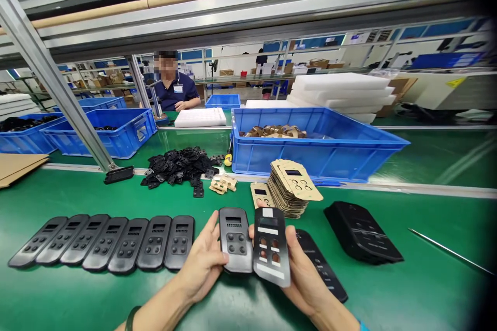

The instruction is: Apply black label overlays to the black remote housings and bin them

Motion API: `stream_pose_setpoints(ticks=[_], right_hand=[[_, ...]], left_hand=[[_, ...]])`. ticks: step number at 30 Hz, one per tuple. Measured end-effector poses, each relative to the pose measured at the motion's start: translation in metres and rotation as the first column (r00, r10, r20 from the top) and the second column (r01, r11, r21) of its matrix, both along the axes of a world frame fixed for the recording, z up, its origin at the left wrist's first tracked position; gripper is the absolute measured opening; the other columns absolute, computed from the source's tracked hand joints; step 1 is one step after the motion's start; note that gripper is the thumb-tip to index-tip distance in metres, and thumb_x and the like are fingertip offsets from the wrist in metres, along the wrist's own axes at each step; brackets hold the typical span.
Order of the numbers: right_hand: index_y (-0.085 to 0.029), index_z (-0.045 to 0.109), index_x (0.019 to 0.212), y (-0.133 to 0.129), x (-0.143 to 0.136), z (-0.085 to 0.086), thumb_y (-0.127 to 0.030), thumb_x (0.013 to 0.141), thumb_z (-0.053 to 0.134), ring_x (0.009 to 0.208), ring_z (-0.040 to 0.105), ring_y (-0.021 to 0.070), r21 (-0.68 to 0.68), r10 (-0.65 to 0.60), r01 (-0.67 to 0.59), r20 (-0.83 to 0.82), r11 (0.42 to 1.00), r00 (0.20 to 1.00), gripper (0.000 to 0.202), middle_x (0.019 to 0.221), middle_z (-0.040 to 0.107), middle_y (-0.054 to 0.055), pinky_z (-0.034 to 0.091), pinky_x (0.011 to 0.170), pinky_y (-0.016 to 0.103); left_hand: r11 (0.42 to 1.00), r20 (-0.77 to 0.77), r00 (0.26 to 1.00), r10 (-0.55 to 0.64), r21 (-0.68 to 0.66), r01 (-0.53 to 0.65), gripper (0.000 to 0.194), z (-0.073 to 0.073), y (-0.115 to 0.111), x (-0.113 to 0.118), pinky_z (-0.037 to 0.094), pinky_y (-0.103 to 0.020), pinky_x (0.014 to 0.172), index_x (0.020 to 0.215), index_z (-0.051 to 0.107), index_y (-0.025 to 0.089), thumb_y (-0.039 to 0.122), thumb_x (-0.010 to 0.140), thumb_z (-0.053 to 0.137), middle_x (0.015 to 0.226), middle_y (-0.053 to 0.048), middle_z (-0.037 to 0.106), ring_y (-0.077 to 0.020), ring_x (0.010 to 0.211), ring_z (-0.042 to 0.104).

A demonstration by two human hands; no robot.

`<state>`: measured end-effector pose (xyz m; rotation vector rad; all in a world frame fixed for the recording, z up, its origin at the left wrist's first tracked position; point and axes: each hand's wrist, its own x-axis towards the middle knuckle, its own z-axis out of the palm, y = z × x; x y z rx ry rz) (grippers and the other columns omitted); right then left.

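My left hand (205,258) grips a black plastic housing (236,256) by its left side, its four round buttons and small window facing up. In my right hand (305,274) is a flat black panel (272,264) with white strips and four openings, held just right of the housing. Several similar housings (156,243) lie in a row at the left. Behind my hands stands a stack of beige backing sheets (289,196). A dark panel (326,269) lies partly behind my right hand, and a stack of black panels (363,232) sits farther right.
A pile of black keypad pieces (178,165) lies beyond the row, left of a large blue bin (310,158). A thin metal rod (450,251) rests at the right. A slanted metal post (58,72) rises at the left. Across the bench sits a person (176,90).
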<state>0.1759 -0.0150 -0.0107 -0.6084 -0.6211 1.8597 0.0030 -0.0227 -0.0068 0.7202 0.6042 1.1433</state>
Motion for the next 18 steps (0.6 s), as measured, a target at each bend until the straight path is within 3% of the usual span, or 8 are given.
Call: stream_pose_setpoints(ticks=[2, 5, 9, 12, 15, 18], right_hand=[[-0.032, 0.034, 0.138, 0.0, -0.002, -0.001, -0.06, 0.08, 0.057, 0.083, 0.061, 0.0211, 0.002, 0.007, -0.007, 0.021, 1.0, 1.0, 0.068, 0.1, 0.065, 0.004, 0.048, 0.076, 0.035], [-0.033, 0.034, 0.137, -0.002, -0.003, -0.001, -0.061, 0.079, 0.059, 0.078, 0.059, 0.019, 0.003, 0.017, -0.017, 0.053, 1.0, 0.998, 0.07, 0.096, 0.064, 0.003, 0.047, 0.072, 0.032], [-0.034, 0.043, 0.131, -0.004, -0.004, 0.001, -0.062, 0.077, 0.06, 0.068, 0.054, 0.0147, -0.022, 0.017, -0.016, 0.047, 1.0, 0.999, 0.063, 0.088, 0.061, 0.0, 0.046, 0.063, 0.026], [-0.028, 0.058, 0.114, -0.003, -0.004, 0.004, -0.065, 0.075, 0.058, 0.061, 0.048, 0.0124, -0.034, -0.006, 0.006, 0.022, 0.999, 1.0, 0.054, 0.08, 0.058, 0.0, 0.044, 0.056, 0.022], [-0.024, 0.064, 0.101, 0.0, -0.002, 0.008, -0.067, 0.076, 0.056, 0.061, 0.045, 0.0122, -0.055, -0.034, 0.033, -0.007, 0.998, 0.999, 0.049, 0.079, 0.057, 0.001, 0.042, 0.052, 0.02], [-0.022, 0.066, 0.091, 0.003, 0.001, 0.013, -0.054, 0.078, 0.064, 0.06, 0.044, 0.0115, -0.079, -0.039, 0.037, -0.025, 0.996, 0.999, 0.034, 0.078, 0.056, 0.002, 0.041, 0.05, 0.019]], left_hand=[[0.998, 0.016, 1.0, 0.011, -0.065, -0.01, 0.087, 0.002, 0.0, 0.002, 0.043, -0.027, 0.081, 0.138, 0.038, 0.021, 0.0, 0.056, 0.059, 0.129, -0.01, 0.053, -0.0241, 0.113, 0.052], [0.988, 0.014, 0.999, 0.047, -0.145, -0.044, 0.088, 0.003, 0.001, 0.003, 0.043, -0.026, 0.074, 0.136, 0.038, 0.019, -0.003, 0.053, 0.056, 0.109, -0.009, 0.064, -0.0195, 0.094, 0.059], [0.98, 0.031, 0.997, 0.065, -0.19, -0.058, 0.098, 0.0, -0.001, 0.003, 0.042, -0.027, 0.074, 0.14, 0.029, 0.022, -0.004, 0.05, 0.056, 0.098, -0.005, 0.065, -0.019, 0.091, 0.058], [0.986, 0.046, 0.998, 0.038, -0.163, -0.03, 0.098, -0.002, -0.002, 0.002, 0.042, -0.027, 0.077, 0.138, 0.031, 0.026, -0.005, 0.048, 0.057, 0.097, -0.003, 0.064, -0.0193, 0.094, 0.057], [0.99, 0.085, 0.996, 0.012, -0.138, -0.001, 0.088, -0.003, -0.003, 0.002, 0.042, -0.03, 0.084, 0.133, 0.039, 0.022, -0.003, 0.051, 0.058, 0.1, -0.005, 0.064, -0.0201, 0.097, 0.057], [0.988, 0.098, 0.995, 0.021, -0.157, -0.006, 0.078, -0.005, -0.003, 0.002, 0.041, -0.033, 0.088, 0.132, 0.041, 0.021, -0.001, 0.058, 0.056, 0.102, -0.006, 0.064, -0.0196, 0.097, 0.057]])
